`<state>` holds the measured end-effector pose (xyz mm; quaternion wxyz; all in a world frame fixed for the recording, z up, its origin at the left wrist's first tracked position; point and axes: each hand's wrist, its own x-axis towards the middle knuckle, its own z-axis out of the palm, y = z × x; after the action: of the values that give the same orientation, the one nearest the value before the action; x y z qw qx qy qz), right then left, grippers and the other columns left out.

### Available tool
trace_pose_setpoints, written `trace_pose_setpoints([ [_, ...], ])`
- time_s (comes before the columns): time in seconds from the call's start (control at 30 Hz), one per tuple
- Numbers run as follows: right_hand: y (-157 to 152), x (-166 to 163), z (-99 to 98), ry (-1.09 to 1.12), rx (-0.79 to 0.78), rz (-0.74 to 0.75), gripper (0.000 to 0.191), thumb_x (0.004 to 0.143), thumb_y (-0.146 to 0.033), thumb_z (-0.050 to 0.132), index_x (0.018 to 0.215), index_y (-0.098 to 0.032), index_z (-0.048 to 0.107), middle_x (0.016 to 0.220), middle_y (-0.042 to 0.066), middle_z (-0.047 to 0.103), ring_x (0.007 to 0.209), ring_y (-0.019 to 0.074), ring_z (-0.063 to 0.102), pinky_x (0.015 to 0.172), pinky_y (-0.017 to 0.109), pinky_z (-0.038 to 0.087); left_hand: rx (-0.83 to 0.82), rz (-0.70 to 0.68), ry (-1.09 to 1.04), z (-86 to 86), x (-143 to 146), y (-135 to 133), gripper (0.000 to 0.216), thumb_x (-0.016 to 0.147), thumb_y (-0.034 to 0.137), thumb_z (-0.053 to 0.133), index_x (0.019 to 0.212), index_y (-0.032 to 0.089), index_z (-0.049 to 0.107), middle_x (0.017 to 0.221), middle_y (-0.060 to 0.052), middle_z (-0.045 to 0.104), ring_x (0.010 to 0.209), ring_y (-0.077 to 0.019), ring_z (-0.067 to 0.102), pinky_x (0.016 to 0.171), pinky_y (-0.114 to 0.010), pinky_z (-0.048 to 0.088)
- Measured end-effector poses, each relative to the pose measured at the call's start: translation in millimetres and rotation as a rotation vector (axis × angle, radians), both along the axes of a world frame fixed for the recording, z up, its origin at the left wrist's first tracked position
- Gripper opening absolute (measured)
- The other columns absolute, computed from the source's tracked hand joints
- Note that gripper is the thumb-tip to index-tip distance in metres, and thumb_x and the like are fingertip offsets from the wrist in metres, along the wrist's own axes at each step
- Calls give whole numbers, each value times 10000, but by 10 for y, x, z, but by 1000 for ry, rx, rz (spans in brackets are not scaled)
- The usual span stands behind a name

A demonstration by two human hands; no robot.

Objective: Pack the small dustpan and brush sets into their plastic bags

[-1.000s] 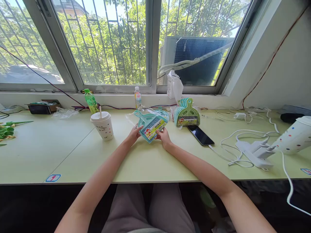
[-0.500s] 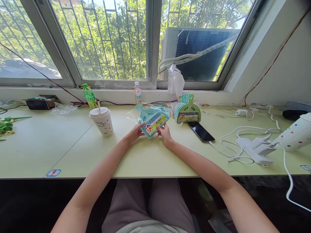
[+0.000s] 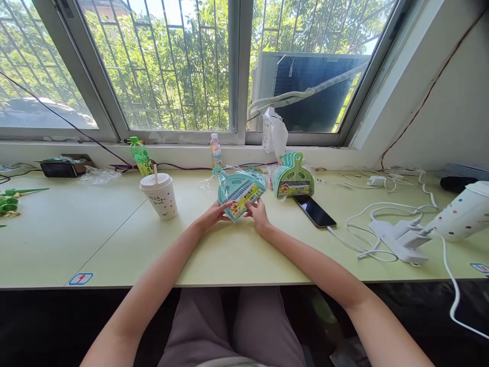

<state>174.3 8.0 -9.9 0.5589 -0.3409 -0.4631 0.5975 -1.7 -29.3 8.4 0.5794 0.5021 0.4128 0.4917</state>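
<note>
Between my two hands is a teal mini dustpan and brush set (image 3: 240, 196) with a yellow label, tilted above the front part of the table. My left hand (image 3: 217, 215) grips its lower left edge, and my right hand (image 3: 259, 216) closes on the lower right edge. Clear plastic wrap and another teal handle show just behind it, partly hidden. A little to the right stands a packed stack of similar dustpan sets (image 3: 294, 176), green at the front and teal behind.
A white paper cup with a straw (image 3: 159, 196) stands left of my hands. Behind are a green bottle (image 3: 140, 156) and a small clear bottle (image 3: 216, 151). On the right lie a phone (image 3: 315, 211), a power strip (image 3: 397, 242) with white cables, and a tipped dotted cup (image 3: 464, 211).
Both hands keep hold of the dustpan set; its label has turned slightly and my left fingers reach further over its front. The whole view has shifted a little.
</note>
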Motion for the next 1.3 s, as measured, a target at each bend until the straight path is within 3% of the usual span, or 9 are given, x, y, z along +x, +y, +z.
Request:
trace_pose_setpoints([
  [0.43,-14,-11,25,17,-23,45,311,716,-267,714,922,-227,484,854,4,664,705,163,676,555,277,595,42,85,22,-101,-46,91,416,696,291,748,1064,158,607,1112,-113,700,976,-273,683,788,-396,591],
  [0.7,13,-6,21,84,-54,-5,231,752,-274,639,952,-226,535,982,13,665,873,165,660,714,292,591,49,90,53,-49,-44,67,484,653,285,771,1084,151,595,1060,-120,713,857,-264,703,703,-377,596],
  [0.97,153,29,-46,196,-87,-35,354,644,-188,744,919,-221,523,962,10,679,869,170,663,728,306,581,33,-1,71,-13,-40,25,588,641,297,811,1159,174,561,1081,-126,707,870,-258,707,724,-369,597],
  [1.03,172,35,-58,185,-88,-52,371,625,-199,769,903,-214,523,929,16,683,848,171,665,718,306,580,3,-44,74,20,-32,-1,587,678,395,787,1172,173,559,1042,-134,717,842,-263,714,726,-370,591],
  [1.17,209,40,-86,188,-64,-105,430,579,-239,808,899,-210,522,900,18,683,822,175,665,707,321,577,-163,-254,60,66,-16,-44,658,743,628,641,1182,145,559,917,-160,735,795,-297,724,753,-399,568],
  [1.3,227,35,-104,204,-57,-130,465,550,-254,815,906,-208,520,895,17,680,808,174,663,686,313,575,-191,-265,53,59,13,-57,633,725,552,707,1195,166,533,926,-142,738,829,-285,723,749,-365,564],
])
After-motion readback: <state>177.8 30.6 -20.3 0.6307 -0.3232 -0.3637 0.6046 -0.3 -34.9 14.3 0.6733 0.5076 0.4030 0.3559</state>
